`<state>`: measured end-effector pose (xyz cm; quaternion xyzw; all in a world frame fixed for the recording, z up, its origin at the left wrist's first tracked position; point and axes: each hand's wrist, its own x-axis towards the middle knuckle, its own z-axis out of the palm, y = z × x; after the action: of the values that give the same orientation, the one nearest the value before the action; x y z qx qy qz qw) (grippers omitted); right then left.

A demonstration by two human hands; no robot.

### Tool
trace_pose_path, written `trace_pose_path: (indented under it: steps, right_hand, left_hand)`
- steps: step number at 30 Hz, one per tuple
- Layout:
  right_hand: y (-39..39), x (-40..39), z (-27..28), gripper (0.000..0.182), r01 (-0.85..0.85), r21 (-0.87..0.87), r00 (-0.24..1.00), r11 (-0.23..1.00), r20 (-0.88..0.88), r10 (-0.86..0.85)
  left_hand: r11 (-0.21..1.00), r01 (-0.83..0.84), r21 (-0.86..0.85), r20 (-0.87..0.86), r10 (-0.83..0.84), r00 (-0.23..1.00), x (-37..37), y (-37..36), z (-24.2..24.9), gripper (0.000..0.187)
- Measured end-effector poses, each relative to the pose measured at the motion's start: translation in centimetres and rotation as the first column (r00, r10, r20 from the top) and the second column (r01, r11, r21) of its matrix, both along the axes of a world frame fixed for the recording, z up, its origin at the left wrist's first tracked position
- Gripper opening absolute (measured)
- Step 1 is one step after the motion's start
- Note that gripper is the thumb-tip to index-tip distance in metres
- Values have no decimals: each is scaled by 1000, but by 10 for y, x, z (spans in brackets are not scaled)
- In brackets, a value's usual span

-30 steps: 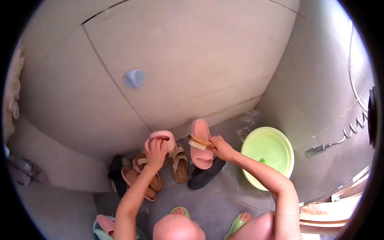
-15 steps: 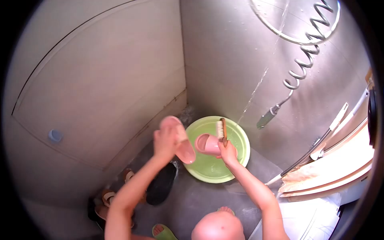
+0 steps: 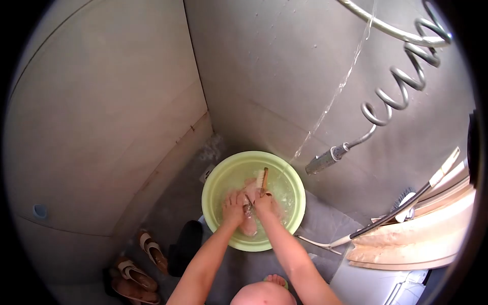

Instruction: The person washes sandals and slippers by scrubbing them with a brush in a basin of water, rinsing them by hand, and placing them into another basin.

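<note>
1. Lying leftmost, brown sandals [image 3: 152, 252] sit near a black slipper [image 3: 187, 245].
2. Your left hand [image 3: 234, 207] spreads over pink slippers [image 3: 248, 227] in the green basin [image 3: 254, 155]; its grip cannot be told.
3. Your right hand [image 3: 264, 204] clasps a brush [image 3: 262, 180].

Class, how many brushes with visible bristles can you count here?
2: the wooden brush held in the right hand at the basin, and the dark-bristled brush toward the picture's right side. Others may be hidden.
</note>
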<state>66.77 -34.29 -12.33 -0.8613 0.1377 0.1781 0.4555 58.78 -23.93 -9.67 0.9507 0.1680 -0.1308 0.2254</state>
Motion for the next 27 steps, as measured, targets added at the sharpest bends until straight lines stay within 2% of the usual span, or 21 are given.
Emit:
trace_pose_path:
  steps: [2,3,6,7,8,9,10,12,13,14,16,17,18,19,20,21,23,24,25,26,27]
  right_hand:
    - [6,-3,-38,43,134,-55,956,989,271,-114]
    - [1,-4,14,47,96,-51,995,994,12,-96]
    - [-16,-4,67,41,-97,-245,995,965,-33,92]
    - [-23,3,46,41,-97,-247,995,964,-24,94]
    - [-28,14,2,34,40,174,988,984,-155,-13]
    - [-28,18,-32,29,218,543,948,811,-315,-44]
    - [-22,13,-50,29,208,548,952,810,-303,-40]
    - [5,0,-69,18,398,697,861,597,-58,-506]
    - [11,-22,27,24,628,665,750,404,-381,-541]
    - [11,-32,27,24,630,662,751,406,-383,-538]
    - [8,-41,39,25,639,566,757,521,-343,-556]
    - [-12,-41,56,34,437,450,888,779,-350,-297]
    - [-24,-34,55,34,428,457,894,780,-341,-291]
    - [-37,-32,51,38,39,281,997,959,56,-57]
    - [-46,-31,45,43,-285,-53,886,957,366,284]
    - [-46,-35,78,48,-371,-281,760,885,456,463]
    - [-39,-21,90,48,-463,-306,706,831,440,555]
    - [-36,-19,91,47,-554,-329,639,765,422,643]
    - [-34,-22,88,47,-559,-327,635,762,421,648]
    - [-33,-30,84,48,-540,-409,617,736,403,676]
    - [-33,-40,78,50,-516,-490,599,703,380,705]
  left_hand:
    - [1000,-4,-6,-9,4,1000,6,0,-17,90]
    - [997,22,73,-42,-19,999,2,0,-15,88]
    - [993,43,109,-52,-37,998,-1,5,-15,85]
    - [996,35,77,-6,-34,999,4,8,-16,83]
    - [996,34,79,10,-34,999,8,16,-24,83]
    - [998,43,35,149,-48,988,9,27,-37,74]
    - [998,58,-8,283,-53,958,8,32,-42,65]
    - [992,-117,-39,359,123,925,-2,24,15,53]
    - [957,-277,-84,407,287,867,-8,18,34,42]
    - [956,-281,-83,403,290,868,-15,12,33,42]
    - [795,-465,-389,404,601,690,-19,-2,26,27]
    - [795,-460,-394,416,601,682,-18,-7,26,27]
    - [566,-480,-670,224,771,596,-21,-12,28,27]
    - [254,-461,-850,-24,856,517,-24,-16,30,28]
    - [247,-462,-852,-26,861,508,-26,-20,32,28]
    - [309,-476,-824,18,853,522,-28,-23,34,31]
    - [375,-486,-789,63,837,544,-28,-33,33,35]
    - [637,-648,-418,354,771,529,-26,-42,26,40]
    - [676,-735,57,575,580,578,-25,-46,13,45]
    - [671,-740,58,572,585,575,-23,-39,-5,45]
    - [711,-621,-331,418,700,579,-20,-26,-35,49]
